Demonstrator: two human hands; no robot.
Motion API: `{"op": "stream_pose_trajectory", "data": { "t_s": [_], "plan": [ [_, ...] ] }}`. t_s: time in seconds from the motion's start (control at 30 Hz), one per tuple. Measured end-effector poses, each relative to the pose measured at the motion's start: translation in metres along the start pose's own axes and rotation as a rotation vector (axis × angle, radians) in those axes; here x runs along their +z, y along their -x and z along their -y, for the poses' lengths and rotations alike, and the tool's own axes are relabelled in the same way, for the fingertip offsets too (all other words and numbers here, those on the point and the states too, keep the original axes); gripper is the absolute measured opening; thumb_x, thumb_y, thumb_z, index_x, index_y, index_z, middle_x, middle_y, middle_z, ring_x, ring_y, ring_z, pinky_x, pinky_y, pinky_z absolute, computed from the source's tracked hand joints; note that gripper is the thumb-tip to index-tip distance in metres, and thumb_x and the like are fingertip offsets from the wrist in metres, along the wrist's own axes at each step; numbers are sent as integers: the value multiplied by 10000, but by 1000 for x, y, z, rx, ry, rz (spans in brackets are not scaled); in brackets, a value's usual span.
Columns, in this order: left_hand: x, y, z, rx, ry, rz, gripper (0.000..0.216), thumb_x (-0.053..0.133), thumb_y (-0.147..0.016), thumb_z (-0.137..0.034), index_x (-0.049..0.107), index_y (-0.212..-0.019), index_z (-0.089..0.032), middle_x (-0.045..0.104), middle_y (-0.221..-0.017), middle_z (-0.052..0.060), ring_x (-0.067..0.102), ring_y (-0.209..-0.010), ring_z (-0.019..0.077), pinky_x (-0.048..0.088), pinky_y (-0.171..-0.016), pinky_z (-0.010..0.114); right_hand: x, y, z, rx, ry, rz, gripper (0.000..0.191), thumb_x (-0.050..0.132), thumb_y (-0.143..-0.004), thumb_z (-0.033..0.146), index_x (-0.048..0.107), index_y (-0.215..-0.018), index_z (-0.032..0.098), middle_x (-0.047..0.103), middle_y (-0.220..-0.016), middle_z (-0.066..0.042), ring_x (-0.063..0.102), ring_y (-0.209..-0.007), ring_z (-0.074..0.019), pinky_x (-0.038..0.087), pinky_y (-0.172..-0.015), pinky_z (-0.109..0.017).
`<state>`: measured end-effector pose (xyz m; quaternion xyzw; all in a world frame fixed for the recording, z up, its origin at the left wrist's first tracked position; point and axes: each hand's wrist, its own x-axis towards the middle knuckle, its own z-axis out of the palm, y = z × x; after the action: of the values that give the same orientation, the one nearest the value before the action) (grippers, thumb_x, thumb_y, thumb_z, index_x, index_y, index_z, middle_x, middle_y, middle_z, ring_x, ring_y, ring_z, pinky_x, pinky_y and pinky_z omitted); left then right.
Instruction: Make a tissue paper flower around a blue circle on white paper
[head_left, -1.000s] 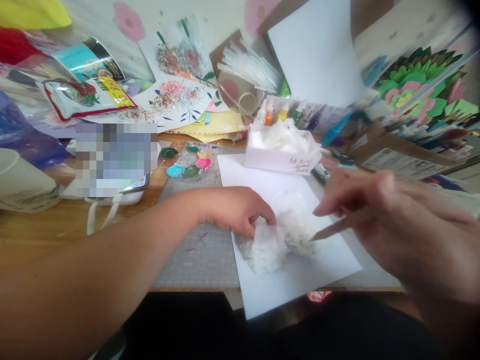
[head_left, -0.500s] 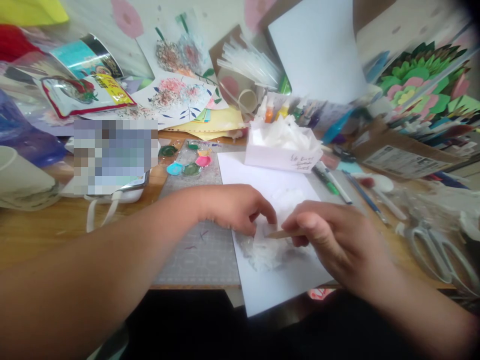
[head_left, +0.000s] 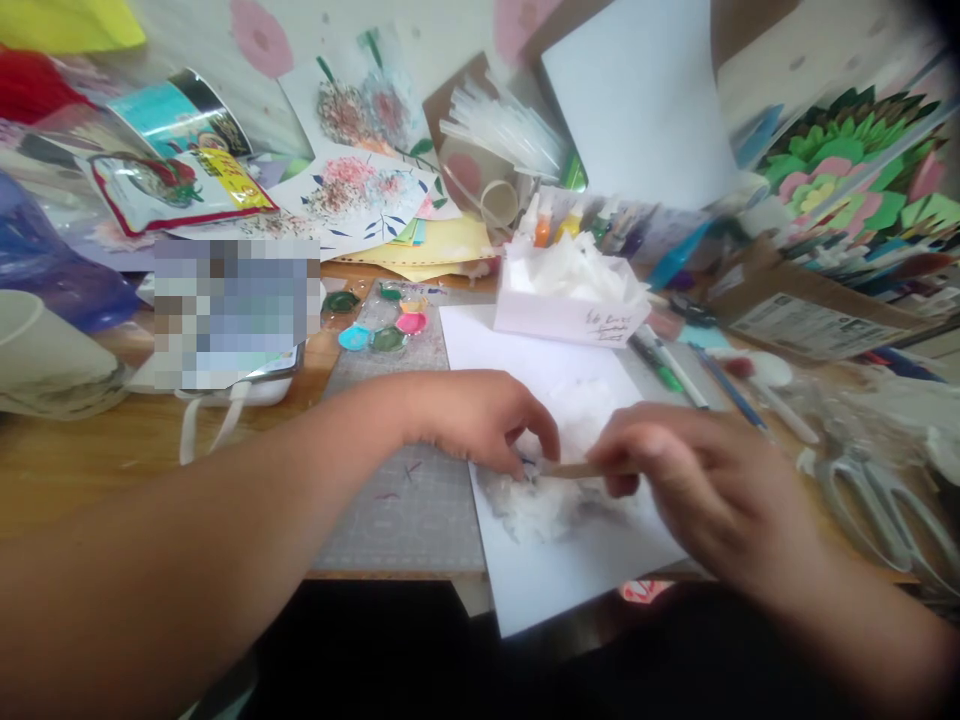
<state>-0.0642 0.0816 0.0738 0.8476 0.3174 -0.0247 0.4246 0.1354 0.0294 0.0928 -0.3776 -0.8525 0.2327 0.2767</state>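
Note:
A heap of torn white tissue paper (head_left: 536, 515) lies on a white sheet of paper (head_left: 517, 595). Curved over its upper left side, my left hand (head_left: 480, 420) has thumb and forefinger down on the tissue, with a small gap between the tips. My right hand (head_left: 690, 475) is closed round a thin wooden stick (head_left: 566, 470), held almost flat and pointing left. The stick's tip is beside my left fingertips, at the tissue. Blur hides whether the tip touches it.
Behind the sheet stands a white box (head_left: 562, 318) stuffed with tissue. A grey cutting mat (head_left: 390, 520) carries small paint pots (head_left: 390, 338). To the right lie pens (head_left: 667, 370) and scissors (head_left: 874, 500). At left are a phone (head_left: 247, 320) and a white cup (head_left: 52, 360).
My right hand and the stick have shifted a little to the right and turned flatter. My left hand stays nearly in place, with thumb and forefinger still at the tissue.

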Motion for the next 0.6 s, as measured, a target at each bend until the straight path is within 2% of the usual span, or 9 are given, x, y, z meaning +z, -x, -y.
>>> {"op": "stream_pose_trajectory", "data": {
  "t_s": [0.07, 0.13, 0.33, 0.47, 0.53, 0.6],
  "plan": [
    [0, 0, -1, -28, 0, 10, 355, 639, -726, -268, 625, -1080, -257, 506, -609, -60, 463, -559, 90, 321, -534, 205, -6, 0, 0, 16, -22, -58, 390, 378, -948, 362, 597, -671, 196, 594, -558, 10, 553, -512, -92, 402, -496, -201],
    [-1, 0, -1, -23, 2, 20, 357, 631, -728, -259, 619, -1085, -247, 506, -604, -61, 460, -551, 89, 315, -526, 205, -7, -1, -1, 2, -13, -51, 384, 399, -940, 369, 595, -662, 191, 593, -557, 10, 550, -514, -91, 402, -501, -201],
    [-1, 0, 1, 22, -1, 21, 316, 625, -729, -265, 637, -1045, -258, 484, -598, -63, 451, -557, 89, 319, -538, 207, 1, -1, -2, -51, -37, 128, 433, 365, -950, 382, 566, -634, 165, 532, -529, 9, 488, -484, -85, 353, -464, -208],
    [-1, 0, 1, 44, -1, 21, 280, 608, -754, -285, 645, -1031, -262, 502, -623, -54, 459, -567, 87, 322, -534, 192, 1, 1, -1, -63, -61, 206, 398, 396, -942, 363, 544, -629, 167, 526, -548, 9, 483, -503, -88, 353, -482, -214],
    [-1, 0, -1, 34, -3, 13, 282, 604, -763, -314, 645, -1037, -261, 507, -626, -51, 466, -565, 87, 323, -523, 184, -6, 1, -2, -30, -114, 179, 386, 423, -932, 360, 542, -616, 173, 519, -533, 17, 474, -481, -82, 348, -467, -210],
    [0, 0, -2, 21, -19, 2, 296, 615, -754, -320, 645, -1043, -264, 514, -622, -51, 473, -561, 86, 322, -515, 180, -17, -1, -7, 29, -189, 37, 401, 419, -930, 378, 527, -596, 183, 504, -522, 20, 475, -482, -88, 349, -462, -214]
  ]
}}
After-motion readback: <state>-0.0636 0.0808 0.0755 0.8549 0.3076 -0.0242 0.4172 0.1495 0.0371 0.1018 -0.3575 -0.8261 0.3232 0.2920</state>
